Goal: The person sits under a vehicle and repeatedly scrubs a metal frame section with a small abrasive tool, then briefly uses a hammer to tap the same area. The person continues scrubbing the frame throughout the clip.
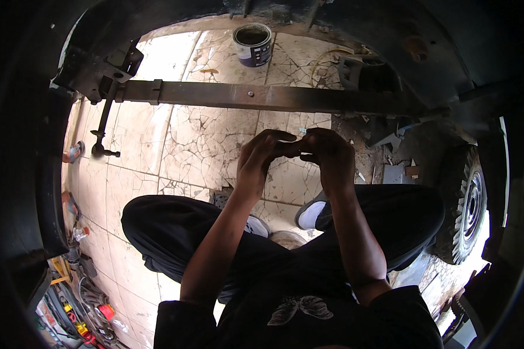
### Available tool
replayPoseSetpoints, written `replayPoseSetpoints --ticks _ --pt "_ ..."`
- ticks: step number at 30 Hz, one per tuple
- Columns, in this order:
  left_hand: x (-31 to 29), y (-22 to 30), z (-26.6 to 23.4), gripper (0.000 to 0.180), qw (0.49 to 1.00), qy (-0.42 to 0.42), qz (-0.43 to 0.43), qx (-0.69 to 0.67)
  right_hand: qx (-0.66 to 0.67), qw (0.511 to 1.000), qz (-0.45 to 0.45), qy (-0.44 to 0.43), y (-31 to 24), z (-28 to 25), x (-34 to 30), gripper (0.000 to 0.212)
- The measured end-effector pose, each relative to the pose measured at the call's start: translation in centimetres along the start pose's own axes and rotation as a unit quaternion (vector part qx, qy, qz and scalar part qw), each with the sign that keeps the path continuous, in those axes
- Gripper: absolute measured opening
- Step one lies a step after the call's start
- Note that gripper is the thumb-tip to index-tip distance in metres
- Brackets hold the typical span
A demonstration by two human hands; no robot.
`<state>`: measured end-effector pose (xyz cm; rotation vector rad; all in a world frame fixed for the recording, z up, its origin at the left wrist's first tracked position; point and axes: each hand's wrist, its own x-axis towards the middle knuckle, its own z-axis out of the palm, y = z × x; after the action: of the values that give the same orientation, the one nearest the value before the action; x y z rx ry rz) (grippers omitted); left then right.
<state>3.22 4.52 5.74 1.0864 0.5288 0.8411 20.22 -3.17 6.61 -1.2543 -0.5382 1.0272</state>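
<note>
My left hand (258, 157) and my right hand (333, 160) are raised in front of me with their fingertips meeting. Both hands are closed in a pinch, in deep shadow. Whatever they hold between them, if anything, is too small and dark to make out. Just beyond the hands, a long dark metal crossbar (209, 93) spans from left to right, with a bolt head near its middle. Neither hand touches the bar.
A paint can (254, 49) stands on the cracked tile floor (192, 145) beyond the bar. A jointed metal rod (103, 125) hangs at the left. At the right is a treaded wheel (471, 203). Cables and tools (78, 314) lie lower left. Dark frame parts surround me.
</note>
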Motion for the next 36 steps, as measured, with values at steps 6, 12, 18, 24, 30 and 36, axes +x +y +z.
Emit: replayPoseSetpoints --ticks 6,12,18,24,30,36 --pt "0.1 -0.9 1.8 0.017 0.986 0.095 -0.001 0.134 -0.073 0.996 -0.021 -0.036 1.4 -0.7 0.7 0.023" --pt "0.0 0.3 2.1 0.01 0.989 0.082 0.019 0.125 -0.084 0.992 -0.048 -0.076 1.0 0.1 -0.7 0.026" --pt "-0.4 -0.6 1.4 0.009 0.994 0.101 0.012 0.045 0.03 0.991 0.092 -0.097 -0.7 0.4 -1.1 0.023" --pt "-0.5 0.0 1.7 0.012 0.982 0.066 0.077 0.157 0.097 0.984 0.124 -0.085 0.6 -0.2 -1.1 0.023" --pt "2.4 -1.1 0.5 0.016 0.965 0.045 0.106 0.238 -0.015 1.0 0.017 0.017 0.6 -0.4 0.8 0.027" --pt "9.8 -6.7 -3.6 0.016 0.823 0.168 0.21 0.501 -0.225 0.968 -0.102 0.042 2.1 -3.9 7.1 0.017"
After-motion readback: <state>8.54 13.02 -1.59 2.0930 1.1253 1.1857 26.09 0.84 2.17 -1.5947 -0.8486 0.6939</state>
